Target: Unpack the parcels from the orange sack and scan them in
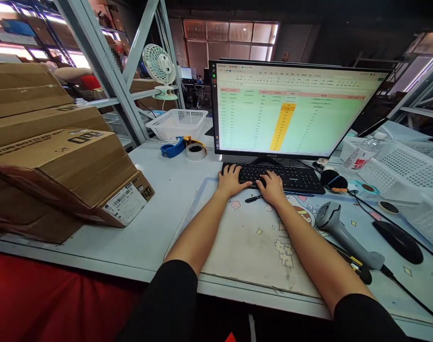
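My left hand [231, 181] lies on the left end of a black keyboard [294, 178], fingers spread over the keys, holding nothing. Over the middle of the same keyboard rests my right hand [272, 185], fingers slightly curled on the keys and empty. Behind the keyboard stands a wide monitor [291, 111] showing a green spreadsheet with an orange column. Both forearms lie on a pale desk mat [259, 242] with cartoon prints. A black pen [252, 199] lies between my hands, just in front of the keyboard.
Flattened cardboard boxes [52, 161] are stacked at the left. A grey barcode scanner [344, 235], a black mouse [398, 241] and white baskets [398, 166] are at the right. A tape dispenser [173, 148], tape roll [196, 151], white basket [177, 123] and small fan [161, 66] stand behind.
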`<action>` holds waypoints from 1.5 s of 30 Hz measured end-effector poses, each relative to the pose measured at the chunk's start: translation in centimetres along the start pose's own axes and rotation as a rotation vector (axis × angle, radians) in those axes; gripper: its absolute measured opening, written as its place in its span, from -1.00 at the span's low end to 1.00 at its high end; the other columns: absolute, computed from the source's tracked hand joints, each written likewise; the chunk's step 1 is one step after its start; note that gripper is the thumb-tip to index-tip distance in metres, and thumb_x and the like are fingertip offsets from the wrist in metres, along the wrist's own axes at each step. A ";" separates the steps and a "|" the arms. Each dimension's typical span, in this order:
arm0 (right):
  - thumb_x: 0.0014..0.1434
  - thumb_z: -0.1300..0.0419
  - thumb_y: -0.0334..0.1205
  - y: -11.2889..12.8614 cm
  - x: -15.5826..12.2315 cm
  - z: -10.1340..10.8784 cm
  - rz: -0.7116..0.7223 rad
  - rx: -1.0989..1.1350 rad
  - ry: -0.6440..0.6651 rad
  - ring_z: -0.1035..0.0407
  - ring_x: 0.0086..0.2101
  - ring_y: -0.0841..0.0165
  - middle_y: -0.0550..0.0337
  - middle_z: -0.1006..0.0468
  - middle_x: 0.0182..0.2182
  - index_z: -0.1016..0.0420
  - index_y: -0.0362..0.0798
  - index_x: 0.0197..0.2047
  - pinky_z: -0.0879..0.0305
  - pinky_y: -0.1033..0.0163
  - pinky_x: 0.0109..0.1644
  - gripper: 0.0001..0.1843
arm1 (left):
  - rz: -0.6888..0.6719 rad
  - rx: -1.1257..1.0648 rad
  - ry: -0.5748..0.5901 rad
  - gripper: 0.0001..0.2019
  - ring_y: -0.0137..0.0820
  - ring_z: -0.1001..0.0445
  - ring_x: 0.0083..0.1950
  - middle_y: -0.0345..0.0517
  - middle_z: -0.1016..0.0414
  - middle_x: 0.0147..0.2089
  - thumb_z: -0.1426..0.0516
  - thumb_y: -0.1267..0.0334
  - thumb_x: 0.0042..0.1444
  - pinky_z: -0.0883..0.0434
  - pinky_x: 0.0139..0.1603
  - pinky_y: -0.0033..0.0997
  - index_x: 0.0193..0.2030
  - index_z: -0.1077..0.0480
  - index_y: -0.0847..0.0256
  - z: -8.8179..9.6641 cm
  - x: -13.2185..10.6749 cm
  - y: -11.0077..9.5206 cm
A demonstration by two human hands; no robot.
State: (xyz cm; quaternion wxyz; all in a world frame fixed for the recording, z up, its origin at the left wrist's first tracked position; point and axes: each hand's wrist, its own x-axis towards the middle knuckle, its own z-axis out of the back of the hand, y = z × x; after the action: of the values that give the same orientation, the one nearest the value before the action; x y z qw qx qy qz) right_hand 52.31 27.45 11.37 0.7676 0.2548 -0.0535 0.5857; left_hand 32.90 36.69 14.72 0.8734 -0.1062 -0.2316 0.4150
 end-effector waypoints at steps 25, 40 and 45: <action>0.58 0.15 -0.09 3.4 2.9 1.6 -0.035 -0.062 0.140 0.10 0.57 -0.07 0.01 -0.15 0.60 -0.48 0.02 0.44 0.17 -0.40 0.61 -0.42 | 0.012 0.100 0.006 -0.29 0.07 -0.08 0.63 0.06 -0.25 0.61 -0.20 -0.29 0.33 -0.25 0.54 0.22 0.45 -0.37 0.12 0.1 -0.3 0.1; 0.47 -0.04 -0.08 -0.7 0.7 9.2 0.068 0.068 -0.068 -0.30 0.40 0.04 -0.10 -0.51 0.37 -0.58 -0.08 0.31 -0.18 -0.18 0.54 -0.49 | 0.008 0.108 -0.010 -0.29 0.11 -0.08 0.64 0.07 -0.25 0.61 -0.16 -0.30 0.35 -0.26 0.54 0.21 0.45 -0.37 0.09 0.0 -0.3 0.5; 0.45 -0.10 0.13 -13.0 -9.3 19.3 0.069 -0.020 -0.312 -0.57 0.12 0.02 -0.08 -0.68 0.15 -0.61 -0.01 0.25 -0.48 -0.10 0.28 -0.46 | 0.015 0.118 -0.009 -0.30 0.13 -0.08 0.64 0.07 -0.25 0.61 -0.14 -0.29 0.36 -0.27 0.53 0.22 0.46 -0.37 0.11 0.0 -0.2 0.7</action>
State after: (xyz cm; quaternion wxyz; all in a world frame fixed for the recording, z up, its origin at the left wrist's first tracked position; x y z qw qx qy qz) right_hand 65.67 8.19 20.23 0.7317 0.3331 -0.1865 0.5647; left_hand 32.33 37.03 14.37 0.8740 -0.0543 -0.2100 0.4348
